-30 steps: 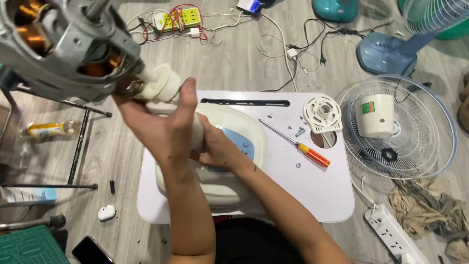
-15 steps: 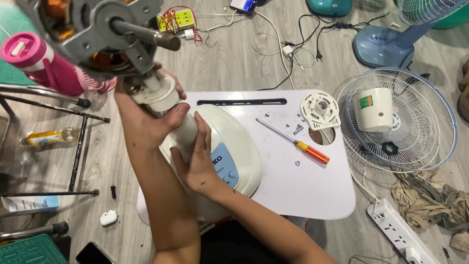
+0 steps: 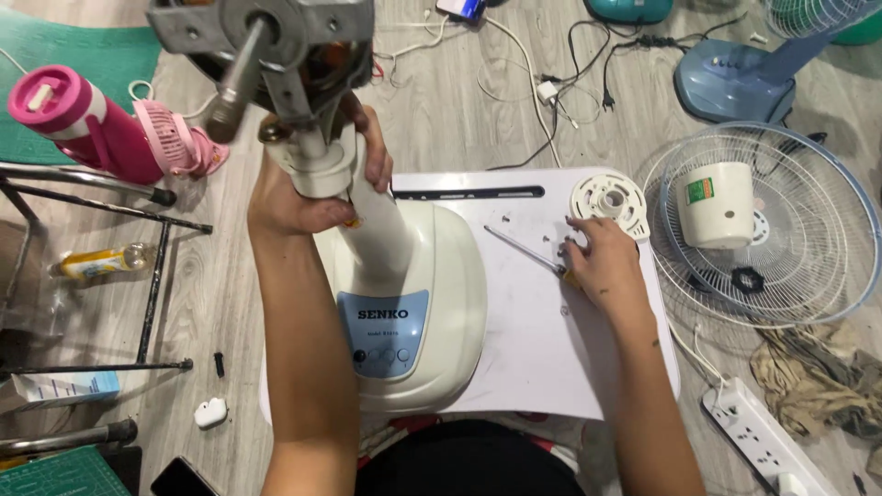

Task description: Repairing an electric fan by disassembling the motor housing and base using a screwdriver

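**Fan stand held by the neck, screwdriver under the other hand**

The left hand is wrapped around the white neck of a fan stand, its fingers curled closed just below the bare motor, whose metal shaft points toward the camera; the stand's cream base, with a blue control panel facing up, lies on a white lap table in front of the person.

The right hand rests on the same table, fingers bent down over the orange handle of a screwdriver; the blade sticks out to the left across the tabletop; whether the handle is truly gripped or only covered cannot be told. A few small screws lie just beside the fingertips, and a round white plastic cover sits at the table's far edge, close to the hand.

To the right, on the wooden floor, a wire fan guard holds a white motor housing; a white power strip lies near the table's corner; a pink bottle stands at far left.
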